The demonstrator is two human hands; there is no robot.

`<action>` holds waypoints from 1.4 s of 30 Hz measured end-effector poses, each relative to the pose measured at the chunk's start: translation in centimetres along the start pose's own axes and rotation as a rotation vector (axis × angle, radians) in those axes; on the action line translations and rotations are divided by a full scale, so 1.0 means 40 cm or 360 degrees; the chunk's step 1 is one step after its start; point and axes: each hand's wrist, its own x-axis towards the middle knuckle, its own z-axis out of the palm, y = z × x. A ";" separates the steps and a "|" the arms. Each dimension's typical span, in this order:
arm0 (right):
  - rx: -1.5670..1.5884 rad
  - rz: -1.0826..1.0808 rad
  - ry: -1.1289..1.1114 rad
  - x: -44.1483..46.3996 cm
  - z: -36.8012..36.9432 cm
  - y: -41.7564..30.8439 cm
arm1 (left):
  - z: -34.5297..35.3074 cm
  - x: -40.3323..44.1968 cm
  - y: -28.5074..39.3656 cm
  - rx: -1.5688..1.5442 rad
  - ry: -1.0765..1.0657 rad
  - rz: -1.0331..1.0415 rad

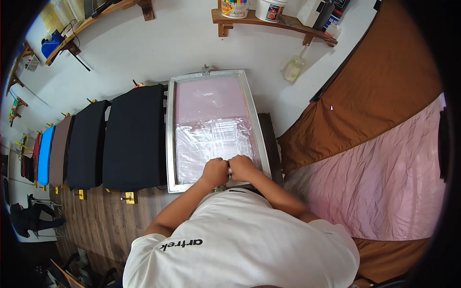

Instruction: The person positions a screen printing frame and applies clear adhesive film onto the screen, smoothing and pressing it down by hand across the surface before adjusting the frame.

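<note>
A screen-printing frame with a silvery metal rim lies in front of me, its mesh pinkish. Shiny clear film or tape covers the lower half of the mesh, wrinkled in places. Over the near end of the frame, my left hand is closed in a fist. My right hand is closed too, right beside it. A small pale bit of something shows between the two fists; the rest is hidden by the fingers. A metal clamp sits at the frame's far edge.
To the left stands a row of boards with black fabric, then brown and blue fabric. A wall shelf carries tubs. Brown and pink cloth hangs at right. A chair stands at lower left.
</note>
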 end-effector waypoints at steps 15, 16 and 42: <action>-0.0135 -0.0051 0.0055 0.194 -0.071 0.083 | -0.059 0.184 -0.095 0.0190 -0.0150 -0.0174; -0.0114 -0.0066 0.0062 0.173 -0.046 0.078 | -0.050 0.157 -0.082 0.0158 -0.0129 -0.0137; 0.0047 -0.0062 0.0087 -0.006 0.059 0.023 | -0.001 -0.022 0.011 0.0004 -0.0028 0.0078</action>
